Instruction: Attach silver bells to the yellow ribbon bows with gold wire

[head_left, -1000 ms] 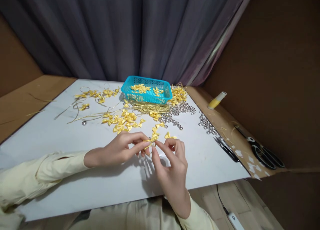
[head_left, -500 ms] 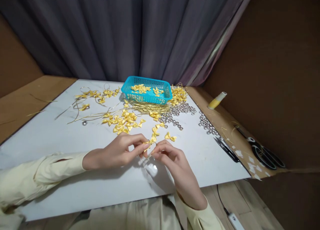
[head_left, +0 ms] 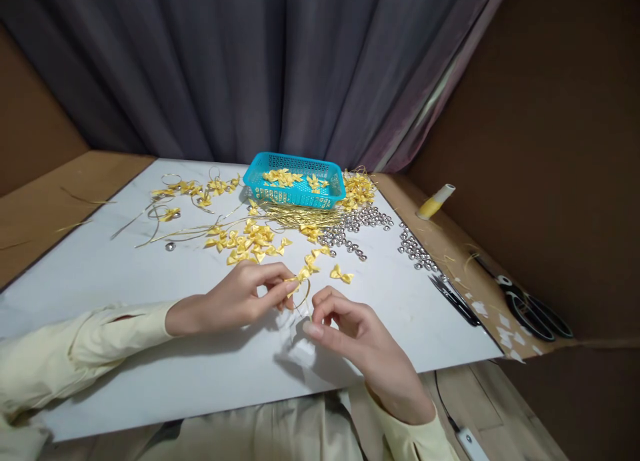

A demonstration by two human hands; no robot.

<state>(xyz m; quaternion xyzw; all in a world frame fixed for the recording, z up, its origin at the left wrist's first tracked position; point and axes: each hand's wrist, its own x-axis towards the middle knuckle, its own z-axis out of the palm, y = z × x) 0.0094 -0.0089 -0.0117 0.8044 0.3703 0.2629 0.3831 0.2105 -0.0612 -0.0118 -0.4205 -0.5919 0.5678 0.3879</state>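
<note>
My left hand (head_left: 250, 293) pinches a small yellow ribbon bow (head_left: 295, 285) between thumb and fingertips, and the fingers cover part of it. From that bow a thin gold cord (head_left: 309, 291) curves out in a loop. The cord runs down toward my right hand (head_left: 357, 331), whose thumb and forefinger are closed at its end. Just beyond the fingertips lie loose yellow bows (head_left: 341, 274). A larger heap of yellow bows (head_left: 255, 241) is spread behind my left hand.
A blue basket (head_left: 295, 197) holding bows stands at the back, with a bundle of gold cords (head_left: 300, 215) before it. Silver beads (head_left: 345, 234) are scattered to the right. Tweezers (head_left: 455, 299), scissors (head_left: 530, 307) and a yellow thread spool (head_left: 435, 203) lie along the right edge.
My right hand has drawn away from the left, right and slightly down. The gold cord's loop now shows between the hands. My left hand has barely moved.
</note>
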